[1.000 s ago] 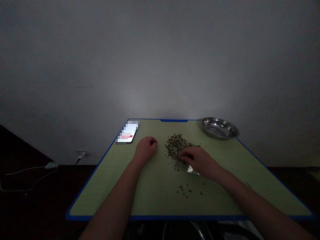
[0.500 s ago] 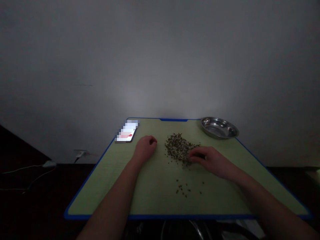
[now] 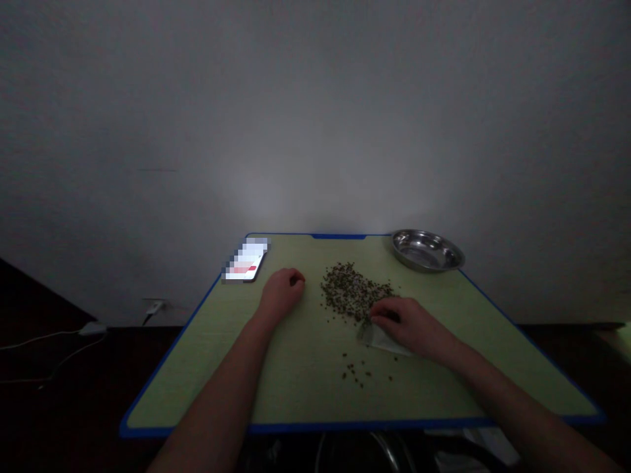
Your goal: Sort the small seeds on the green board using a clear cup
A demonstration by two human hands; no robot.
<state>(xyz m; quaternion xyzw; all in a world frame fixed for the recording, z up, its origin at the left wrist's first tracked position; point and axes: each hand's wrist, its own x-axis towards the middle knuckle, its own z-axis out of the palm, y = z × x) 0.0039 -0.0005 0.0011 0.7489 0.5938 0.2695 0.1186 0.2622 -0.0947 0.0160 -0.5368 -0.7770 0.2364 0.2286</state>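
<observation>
A loose heap of small dark brown seed-like bits lies mid-table. At its near right edge my right hand is closed in a pinch. Its fingertips meet the upper left end of a pale, partly see-through flat piece, which looks like a small bag and lies partly hidden under the hand. To the left of the heap, my left hand rests on the table with its fingers curled towards the thumb. Whatever may be between those fingers is hidden. Several stray bits are scattered nearer to me.
A shallow steel bowl stands at the back right corner of the green, blue-edged table. A phone with a lit screen lies at the back left. Behind is a wall; cables and a plug are at left.
My right hand has dropped slightly towards me, and the pale flat piece now shows beneath it. My left hand keeps its place and pose. The whole view has shifted slightly.
</observation>
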